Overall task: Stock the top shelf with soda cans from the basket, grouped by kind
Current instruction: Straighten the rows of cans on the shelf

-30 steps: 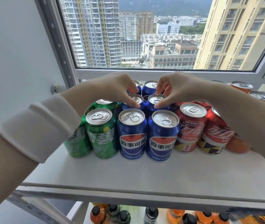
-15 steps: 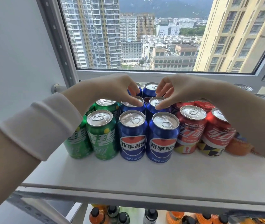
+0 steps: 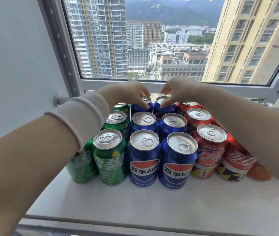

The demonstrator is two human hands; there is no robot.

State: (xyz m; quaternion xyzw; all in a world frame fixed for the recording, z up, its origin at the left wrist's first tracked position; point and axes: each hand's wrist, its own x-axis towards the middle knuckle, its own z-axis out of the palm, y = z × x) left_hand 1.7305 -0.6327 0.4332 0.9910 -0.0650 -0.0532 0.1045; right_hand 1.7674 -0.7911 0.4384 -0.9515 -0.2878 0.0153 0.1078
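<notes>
blue Pepsi cans (image 3: 143, 157): head view, six upright on the white top shelf (image 3: 135, 205), two columns by three rows, middle of the block, packed close
back-left Pepsi can (image 3: 137, 108): last row, nearest the window sill, upright, lid partly covered by fingers
back-right Pepsi can (image 3: 166, 109): last row, just beside the back-left Pepsi can, upright
left hand (image 3: 130, 92): reaches over the rows, thumb and fingers curled on the rim of the back-left Pepsi can, pinching its top
right hand (image 3: 180, 91): reaches over from the right, thumb and fingers curled on the rim of the back-right Pepsi can, pinching its top
green Sprite cans (image 3: 108, 157): left of the blue block, touching it, two in front and more behind, partly hidden by the left forearm
red Coca-Cola cans (image 3: 209, 152): right of the blue block, upright, several rows, outer ones partly under the right forearm
orange can (image 3: 261, 173): far right on the shelf, mostly hidden by the right forearm, kind cannot tell
white sleeve (image 3: 84, 116): on the left forearm
window (image 3: 152, 40): behind the shelf, tower blocks and hills outside
</notes>
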